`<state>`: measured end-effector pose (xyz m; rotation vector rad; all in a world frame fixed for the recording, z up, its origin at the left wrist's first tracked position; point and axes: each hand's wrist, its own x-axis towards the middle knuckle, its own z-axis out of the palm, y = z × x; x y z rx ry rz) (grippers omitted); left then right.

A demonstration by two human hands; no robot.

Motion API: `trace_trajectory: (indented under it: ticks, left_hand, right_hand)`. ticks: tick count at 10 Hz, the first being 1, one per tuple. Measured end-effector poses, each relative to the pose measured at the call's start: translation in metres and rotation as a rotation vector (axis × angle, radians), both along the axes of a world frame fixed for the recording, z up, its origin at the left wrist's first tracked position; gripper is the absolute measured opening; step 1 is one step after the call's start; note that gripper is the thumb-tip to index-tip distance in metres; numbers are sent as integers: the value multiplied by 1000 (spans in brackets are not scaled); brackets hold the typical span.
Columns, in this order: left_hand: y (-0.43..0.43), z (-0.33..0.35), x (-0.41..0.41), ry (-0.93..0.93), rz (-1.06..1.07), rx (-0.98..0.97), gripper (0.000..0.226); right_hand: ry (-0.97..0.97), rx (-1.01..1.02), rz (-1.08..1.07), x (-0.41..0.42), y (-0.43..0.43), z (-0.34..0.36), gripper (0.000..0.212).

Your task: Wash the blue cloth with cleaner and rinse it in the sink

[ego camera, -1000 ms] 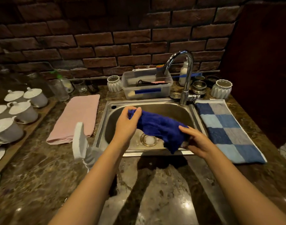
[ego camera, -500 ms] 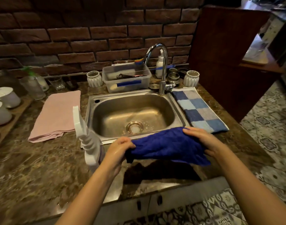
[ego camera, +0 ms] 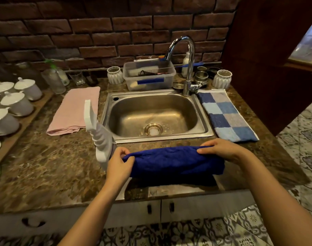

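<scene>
The blue cloth (ego camera: 174,161) is stretched sideways over the counter strip in front of the steel sink (ego camera: 207,130). My left hand (ego camera: 119,165) pinches its left end and my right hand (ego camera: 220,149) grips its upper right corner. The cloth hangs down from both hands; whether its lower edge touches the counter I cannot tell. A white spray bottle of cleaner (ego camera: 98,137) stands just left of my left hand, at the sink's front left corner. The chrome tap (ego camera: 188,68) rises behind the basin with no water running.
A pink towel (ego camera: 75,110) lies left of the sink and a blue checked towel (ego camera: 226,115) to its right. A clear plastic tub (ego camera: 149,76), jars and glasses line the brick wall. White lidded cups (ego camera: 17,103) sit on a board at far left. Counter edge runs below my hands.
Both hands have lifted the blue cloth out of the sink and drawn it back over the front counter, spreading it wider. The basin now holds nothing but its drain.
</scene>
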<state>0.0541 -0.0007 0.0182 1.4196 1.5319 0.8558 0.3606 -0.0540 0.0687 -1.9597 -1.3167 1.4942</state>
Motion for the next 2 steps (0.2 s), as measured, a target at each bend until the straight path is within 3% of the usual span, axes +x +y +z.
trace_trajectory:
  ticks: [1, 2]
  left_hand:
    - [16, -1, 12, 80, 29, 12, 14]
    - [27, -6, 26, 218, 36, -13, 19]
  right_hand:
    - [34, 9, -102, 4, 16, -16, 24]
    - [-113, 68, -203, 1, 30, -42, 33]
